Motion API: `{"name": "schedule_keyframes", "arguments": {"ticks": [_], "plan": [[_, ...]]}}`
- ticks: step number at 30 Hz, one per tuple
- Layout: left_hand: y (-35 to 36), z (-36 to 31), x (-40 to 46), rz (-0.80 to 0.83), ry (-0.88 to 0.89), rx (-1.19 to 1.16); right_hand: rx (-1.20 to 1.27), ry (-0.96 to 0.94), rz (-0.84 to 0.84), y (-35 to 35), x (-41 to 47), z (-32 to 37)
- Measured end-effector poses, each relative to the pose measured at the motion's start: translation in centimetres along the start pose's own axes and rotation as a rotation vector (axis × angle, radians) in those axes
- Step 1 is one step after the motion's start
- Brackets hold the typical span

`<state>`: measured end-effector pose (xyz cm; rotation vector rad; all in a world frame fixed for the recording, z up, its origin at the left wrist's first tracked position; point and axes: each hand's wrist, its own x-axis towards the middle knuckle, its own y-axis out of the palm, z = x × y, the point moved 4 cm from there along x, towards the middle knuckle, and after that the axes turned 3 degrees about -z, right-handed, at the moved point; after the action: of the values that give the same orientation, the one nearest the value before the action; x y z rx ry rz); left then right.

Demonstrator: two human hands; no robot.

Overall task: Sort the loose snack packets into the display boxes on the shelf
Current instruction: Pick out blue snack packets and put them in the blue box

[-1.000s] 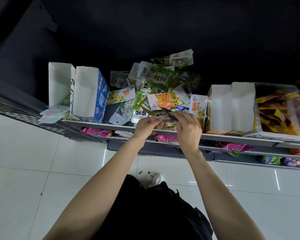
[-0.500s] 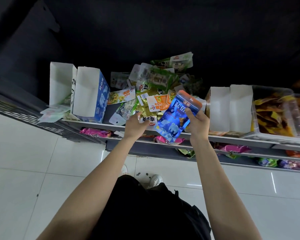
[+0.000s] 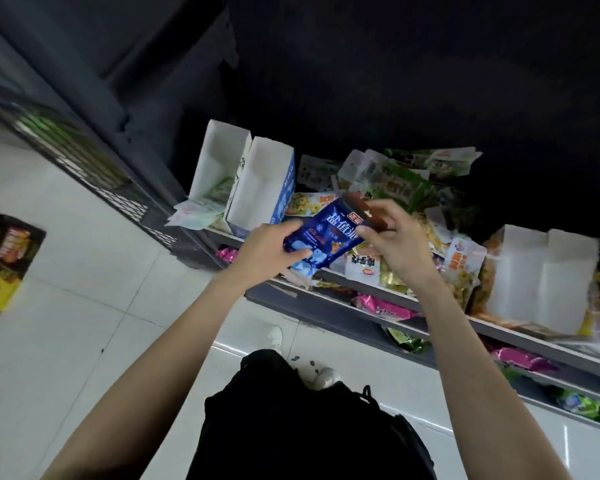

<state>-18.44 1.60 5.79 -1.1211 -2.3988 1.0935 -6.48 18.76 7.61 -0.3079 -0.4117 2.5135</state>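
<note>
Packet in both hands: my left hand (image 3: 269, 249) and right hand (image 3: 394, 242) pinch the blue snack packet (image 3: 326, 237), lifted off the loose pile (image 3: 395, 195) a moment ago, now carried leftward toward the blue display box (image 3: 267, 192) on the shelf (image 3: 378, 292).

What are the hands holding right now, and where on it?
A blue snack packet. The left hand grips its lower end, and the right hand pinches its upper end by the red top strip.
</note>
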Motion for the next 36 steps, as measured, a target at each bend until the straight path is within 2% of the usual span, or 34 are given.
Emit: {"name": "schedule_keyframes", "arguments": {"ticks": [3, 5, 7, 11, 15, 20, 24, 27, 30, 33, 36], "plan": [[-3.7, 4.1, 0.2, -0.279, 0.049, 0.206, -0.221, -0.236, -0.103, 3.7, 2.0, 2.9], [-5.4, 7.5, 0.6, -0.383, 0.033, 0.280, -0.185, -0.237, -0.180, 6.1, 3.9, 3.5], [-6.5, 10.5, 1.0, -0.388, 0.000, 0.376, -0.202, -0.262, -0.237, 8.4, 5.5, 3.9], [-6.5, 14.1, 1.8, -0.218, -0.074, 0.502, -0.470, -0.431, -0.344, 12.3, 7.2, 4.9], [-6.3, 15.0, 1.5, -0.227, -0.002, 0.509, -0.673, -0.515, -0.127, 17.3, 8.2, 3.6], [-6.4, 15.7, 1.3, -0.241, 0.060, 0.448, -0.892, -0.500, 0.106, 20.7, 5.9, 1.1], [-6.8, 14.7, 0.6, -0.313, 0.072, 0.387, -0.818, -0.499, 0.081, 21.0, 3.8, -0.3], [-6.7, 11.8, -0.5, -0.433, 0.161, 0.270, -0.672, -0.449, 0.184, 20.2, 2.7, -0.6], [-5.5, 7.6, -1.4, -0.504, 0.314, 0.129, -0.566, -0.444, 0.079, 17.0, 1.8, -1.5], [-2.0, 4.0, -1.2, -0.438, 0.444, 0.042, -0.564, -0.321, -0.103, 11.9, 0.9, -4.5], [3.4, 2.4, 0.7, -0.284, 0.419, 0.116, -0.734, -0.184, -0.215, 7.6, 0.1, -8.1]]}}
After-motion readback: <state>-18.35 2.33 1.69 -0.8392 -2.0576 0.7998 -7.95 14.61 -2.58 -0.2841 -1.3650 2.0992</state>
